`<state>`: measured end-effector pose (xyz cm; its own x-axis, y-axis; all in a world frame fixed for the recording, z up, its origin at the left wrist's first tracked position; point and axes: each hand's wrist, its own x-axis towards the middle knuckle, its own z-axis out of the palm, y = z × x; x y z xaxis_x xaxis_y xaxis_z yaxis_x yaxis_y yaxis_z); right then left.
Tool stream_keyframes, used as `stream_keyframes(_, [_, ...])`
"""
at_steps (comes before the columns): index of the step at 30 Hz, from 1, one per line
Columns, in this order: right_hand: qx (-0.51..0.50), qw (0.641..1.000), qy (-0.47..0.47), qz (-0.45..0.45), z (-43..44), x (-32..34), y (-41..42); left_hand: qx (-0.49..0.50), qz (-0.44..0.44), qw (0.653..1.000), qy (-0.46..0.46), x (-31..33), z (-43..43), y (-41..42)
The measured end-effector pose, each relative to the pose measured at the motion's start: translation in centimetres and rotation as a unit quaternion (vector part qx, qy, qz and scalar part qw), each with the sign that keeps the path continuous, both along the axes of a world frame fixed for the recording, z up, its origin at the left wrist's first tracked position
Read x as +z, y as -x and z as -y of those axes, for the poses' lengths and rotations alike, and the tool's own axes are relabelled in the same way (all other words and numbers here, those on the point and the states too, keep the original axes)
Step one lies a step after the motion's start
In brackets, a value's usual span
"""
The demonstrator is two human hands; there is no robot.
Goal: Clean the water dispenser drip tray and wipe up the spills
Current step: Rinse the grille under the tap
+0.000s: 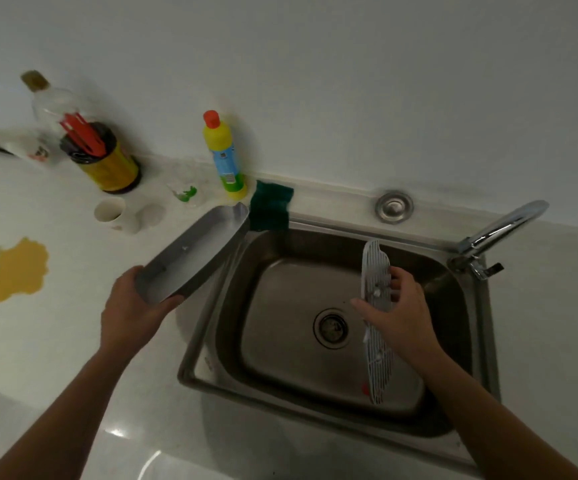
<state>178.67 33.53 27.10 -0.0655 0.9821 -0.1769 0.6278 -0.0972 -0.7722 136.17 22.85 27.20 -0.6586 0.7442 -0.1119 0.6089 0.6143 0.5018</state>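
Observation:
My left hand (pixel 131 313) grips the near end of the grey drip tray (pixel 197 249), held tilted above the counter at the sink's left rim. My right hand (pixel 402 310) holds the white slatted grille (pixel 374 271) upright over the steel sink (pixel 211 327), fingers curled round its middle. A green scouring sponge (pixel 271 206) lies at the sink's back left corner, just beyond the tray's far end. A yellow cloth (pixel 17 268) lies on the counter at the left.
A yellow detergent bottle with a red cap (pixel 225 157) stands by the wall. A yellow holder with red utensils (pixel 107 161), a clear bottle (pixel 52 105) and a paper cup (pixel 109 209) sit on the counter. The tap (pixel 502 226) is at the sink's right back.

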Motion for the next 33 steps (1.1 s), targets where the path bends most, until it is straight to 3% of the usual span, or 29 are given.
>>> stream_keyframes(12, [0.063, 0.995, -0.057, 0.05, 1.9, 0.4, 2.9, 0.031, 0.063, 0.997, 0.008, -4.6, 0.5, 3.4])
stream_keyframes(16, [0.087, 0.992, -0.065, 0.063, 2.5, 0.7, 3.1, 0.014, -0.037, 0.997, 0.059, -4.2, 0.5, 2.8])
stream_keyframes(19, [0.095, 0.99, -0.081, 0.07, 3.0, 0.8, 3.3, -0.054, -0.069, 0.995, -0.037, -2.6, 0.1, 0.0])
stream_keyframes(21, [0.102, 0.988, -0.086, 0.074, 3.6, 0.9, 3.4, -0.118, -0.003, 0.989, -0.084, -1.3, -0.5, -3.3])
stream_keyframes(24, [0.13, 0.984, -0.079, 0.089, 4.6, 1.0, 3.6, -0.173, 0.152, 0.97, -0.08, 0.8, -1.6, -9.3])
stream_keyframes(29, [0.168, 0.968, -0.092, 0.163, 5.2, 0.9, 3.1, -0.235, 0.394, 0.886, -0.072, 1.9, -4.1, -17.6])
stream_keyframes(31, [0.166, 0.967, -0.091, 0.17, 5.0, 0.9, 2.6, -0.236, 0.435, 0.867, -0.058, 1.5, -5.1, -19.9])
stream_keyframes(33, [0.154, 0.969, -0.089, 0.171, 4.5, 0.8, 1.9, -0.227, 0.433, 0.87, -0.059, 0.7, -6.1, -21.4])
